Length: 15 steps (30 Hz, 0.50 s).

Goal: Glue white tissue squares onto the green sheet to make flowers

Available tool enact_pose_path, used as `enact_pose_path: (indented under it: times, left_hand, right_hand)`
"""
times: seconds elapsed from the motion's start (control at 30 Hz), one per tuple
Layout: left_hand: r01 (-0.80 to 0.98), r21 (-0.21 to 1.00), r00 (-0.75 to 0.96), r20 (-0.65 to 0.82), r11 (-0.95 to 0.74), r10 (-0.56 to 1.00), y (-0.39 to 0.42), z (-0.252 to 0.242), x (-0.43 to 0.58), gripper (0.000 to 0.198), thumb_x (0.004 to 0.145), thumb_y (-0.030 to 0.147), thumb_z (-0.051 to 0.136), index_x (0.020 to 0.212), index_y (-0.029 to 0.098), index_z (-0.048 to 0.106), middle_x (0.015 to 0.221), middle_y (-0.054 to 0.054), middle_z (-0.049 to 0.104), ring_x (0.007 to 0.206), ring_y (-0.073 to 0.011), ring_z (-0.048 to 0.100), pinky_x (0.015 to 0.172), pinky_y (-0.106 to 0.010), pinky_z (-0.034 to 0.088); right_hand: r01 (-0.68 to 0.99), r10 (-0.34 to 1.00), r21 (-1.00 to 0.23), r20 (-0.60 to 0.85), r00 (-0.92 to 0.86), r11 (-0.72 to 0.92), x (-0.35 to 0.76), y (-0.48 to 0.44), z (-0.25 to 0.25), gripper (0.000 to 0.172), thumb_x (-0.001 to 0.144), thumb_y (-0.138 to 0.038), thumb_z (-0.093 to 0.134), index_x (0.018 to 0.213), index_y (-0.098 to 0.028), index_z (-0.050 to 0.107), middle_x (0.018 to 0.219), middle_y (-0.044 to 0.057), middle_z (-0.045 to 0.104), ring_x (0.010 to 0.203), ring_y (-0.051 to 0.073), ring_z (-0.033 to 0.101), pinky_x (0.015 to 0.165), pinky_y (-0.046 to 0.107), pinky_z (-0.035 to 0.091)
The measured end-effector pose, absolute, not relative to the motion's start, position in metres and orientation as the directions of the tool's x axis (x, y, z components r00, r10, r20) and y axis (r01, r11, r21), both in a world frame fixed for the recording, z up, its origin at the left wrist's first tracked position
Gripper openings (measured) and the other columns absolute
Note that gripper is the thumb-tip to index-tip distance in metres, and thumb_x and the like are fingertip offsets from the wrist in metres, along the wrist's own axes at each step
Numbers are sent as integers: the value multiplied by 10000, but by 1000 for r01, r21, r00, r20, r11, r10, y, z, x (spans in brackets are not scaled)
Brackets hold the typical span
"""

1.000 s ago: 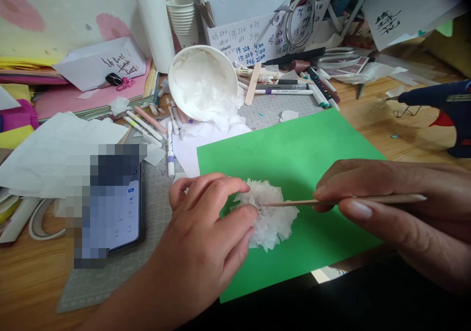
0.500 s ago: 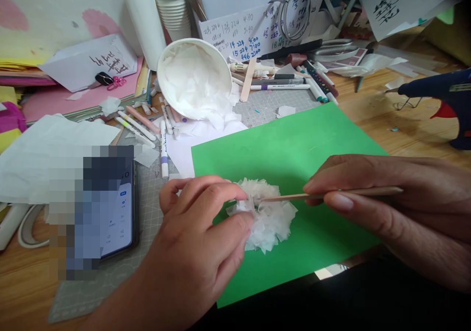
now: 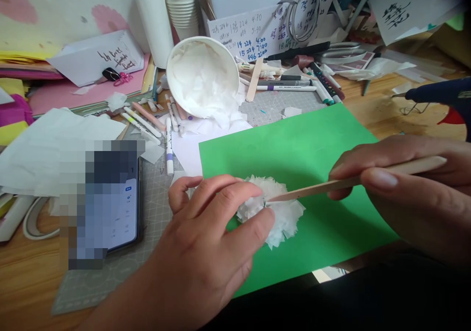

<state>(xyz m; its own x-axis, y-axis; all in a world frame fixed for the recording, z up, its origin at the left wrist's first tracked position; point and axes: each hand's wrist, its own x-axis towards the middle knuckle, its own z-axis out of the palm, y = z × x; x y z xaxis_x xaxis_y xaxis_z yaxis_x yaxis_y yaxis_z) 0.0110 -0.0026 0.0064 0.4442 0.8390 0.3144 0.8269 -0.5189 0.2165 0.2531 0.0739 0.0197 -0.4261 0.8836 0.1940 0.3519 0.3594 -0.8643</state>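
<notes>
A round cluster of ruffled white tissue paper (image 3: 287, 218) lies on the green sheet (image 3: 312, 144). My left hand (image 3: 217, 228) rests at its left side, with thumb and forefinger apart over the tissue; whether a piece is between them cannot be told. My right hand (image 3: 401, 184) pinches a thin wooden stick (image 3: 316, 189) between thumb and fingers. The stick's tip touches the middle of the tissue cluster, close to my left fingertips.
Behind the sheet a white tub (image 3: 202, 78) of tissue pieces lies tipped. Pens (image 3: 287, 88) and a flat stick (image 3: 254, 81) are beyond it. A phone (image 3: 123, 203) stands out at left on the grey mat (image 3: 91, 287); a glue gun (image 3: 437, 93) is at right.
My right hand has moved right and up, tilting the stick more and showing more of it. The left thumb has shifted over the tissue. The whole view has slid slightly.
</notes>
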Motion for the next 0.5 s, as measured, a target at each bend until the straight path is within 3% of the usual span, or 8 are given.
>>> enact_pose_path:
  times: [0.23,0.5]
  left_hand:
    - [865,220,392,266,-452,881,-2,6,10,182,831,234,575,989,269,657,1143,-58,621,1084,-293,534,867,-502,316]
    - [870,229,366,293,-436,883,0,7,12,152,818,233,585,947,239,666,1118,-63,619,1064,-293,542,866,-487,317]
  right_hand:
    - [410,762,-712,271,-588,570,252,73,21,104,857,-239,596,912,-318,636,849,-33,713,754,136,684,458,164,488]
    - [442,847,-790,176,-502,425,266,68,19,107,847,-294,616,926,-322,683,924,-5,695,803,169,672,606,219,539]
